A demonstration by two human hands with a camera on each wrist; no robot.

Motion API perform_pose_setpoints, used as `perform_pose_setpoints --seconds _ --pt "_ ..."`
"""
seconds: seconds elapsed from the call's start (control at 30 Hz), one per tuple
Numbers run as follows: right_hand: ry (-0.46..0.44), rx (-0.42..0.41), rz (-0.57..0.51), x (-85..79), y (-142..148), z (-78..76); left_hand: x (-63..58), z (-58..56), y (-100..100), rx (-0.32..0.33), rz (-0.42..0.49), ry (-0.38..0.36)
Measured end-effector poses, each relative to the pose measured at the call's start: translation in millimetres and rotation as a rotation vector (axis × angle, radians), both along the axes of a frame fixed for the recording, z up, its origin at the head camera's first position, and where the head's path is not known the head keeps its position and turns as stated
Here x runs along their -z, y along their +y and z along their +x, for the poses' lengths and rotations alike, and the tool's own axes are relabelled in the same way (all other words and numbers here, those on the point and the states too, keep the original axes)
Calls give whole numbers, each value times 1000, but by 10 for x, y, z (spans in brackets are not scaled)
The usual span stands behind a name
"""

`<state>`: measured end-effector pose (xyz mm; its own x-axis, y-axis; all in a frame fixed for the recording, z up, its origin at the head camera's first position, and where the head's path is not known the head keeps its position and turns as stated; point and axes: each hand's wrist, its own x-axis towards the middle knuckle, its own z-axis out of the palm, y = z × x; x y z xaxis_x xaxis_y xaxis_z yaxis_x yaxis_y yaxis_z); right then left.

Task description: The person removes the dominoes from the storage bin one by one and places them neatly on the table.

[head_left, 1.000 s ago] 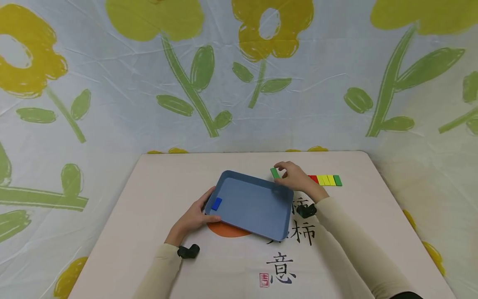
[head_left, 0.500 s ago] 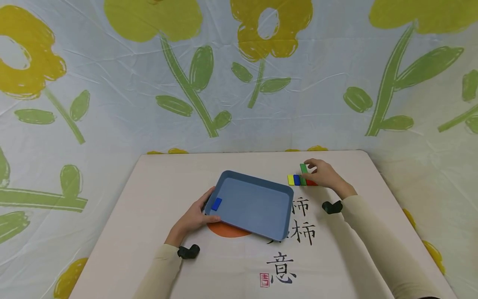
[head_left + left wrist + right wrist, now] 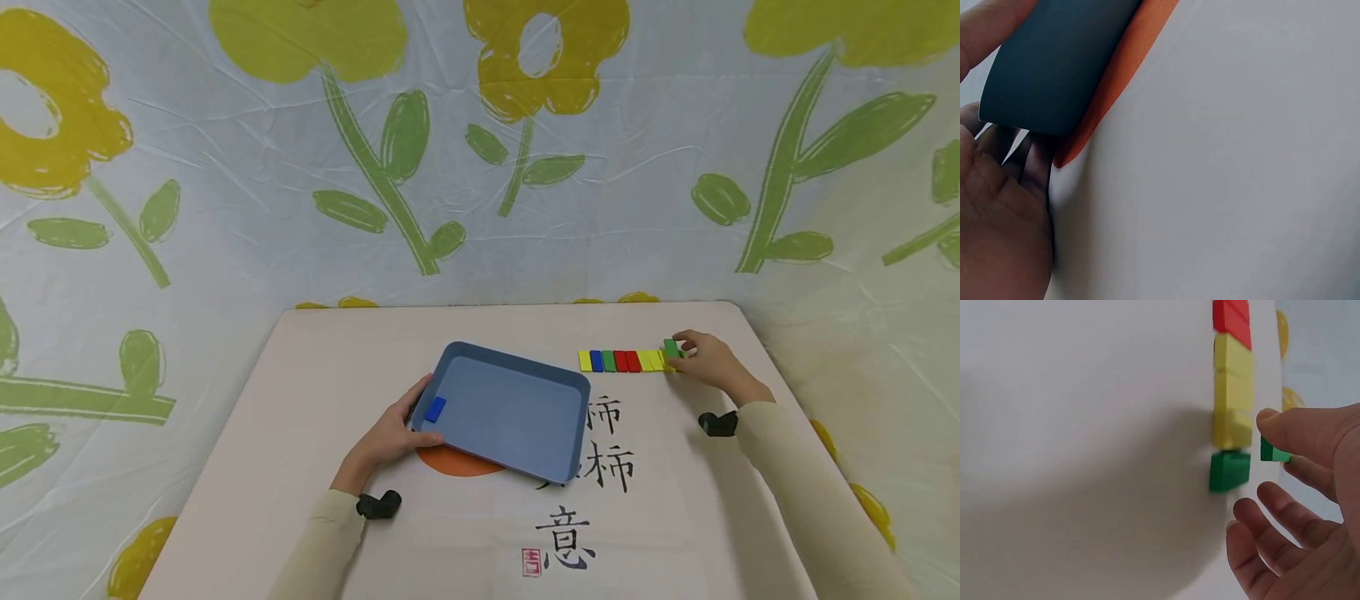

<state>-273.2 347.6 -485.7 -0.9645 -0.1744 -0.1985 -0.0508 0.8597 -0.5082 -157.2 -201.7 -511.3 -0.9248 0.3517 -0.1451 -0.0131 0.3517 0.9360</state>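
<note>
In the head view my left hand [image 3: 386, 433] grips the left end of a blue-grey tray [image 3: 510, 408], thumb over the rim. The left wrist view shows the fingers reaching under the tray's edge [image 3: 1041, 81]. A small blue block [image 3: 435, 409] lies inside near that end. At the back right, my right hand [image 3: 708, 362] pinches a green block [image 3: 1274, 452] between thumb and a fingertip, its other fingers spread. This block is above the right end of a row of yellow, blue, green and red blocks [image 3: 621, 361]. Another green block [image 3: 1230, 471] ends the row.
The pale table [image 3: 315, 358] carries a cloth print with black brush characters [image 3: 566, 533], a red seal and an orange shape [image 3: 457, 461] partly under the tray. A flowered curtain [image 3: 600, 233] rises behind the table's back edge.
My right hand has carried the green block rightward, from beside the tray's far corner along the row to its right end. Left hand and tray stay put.
</note>
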Motion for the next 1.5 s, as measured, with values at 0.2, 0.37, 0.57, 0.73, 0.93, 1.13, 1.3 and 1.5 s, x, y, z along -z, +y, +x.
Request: perform_pose_setpoints --seconds 0.2,0.37,0.57,0.73,0.93,1.13,1.3,1.5 --pt "-26 27 2 57 202 31 43 -18 -10 0 -7 6" --pt "-22 44 -2 107 297 34 203 -75 -44 -1 -35 17" --pt "-21 51 5 168 355 34 291 -110 -87 2 -32 26" --pt "-20 56 20 204 373 38 295 -112 -94 15 -31 35" --pt "-3 41 25 223 392 28 298 -114 -98 15 -43 30" --pt "-11 42 30 226 396 13 290 -110 -95 10 -29 24" --pt "8 35 28 183 346 12 291 -100 -94 13 -31 33" --pt "79 37 -4 -3 45 6 235 -84 -70 11 -23 27"
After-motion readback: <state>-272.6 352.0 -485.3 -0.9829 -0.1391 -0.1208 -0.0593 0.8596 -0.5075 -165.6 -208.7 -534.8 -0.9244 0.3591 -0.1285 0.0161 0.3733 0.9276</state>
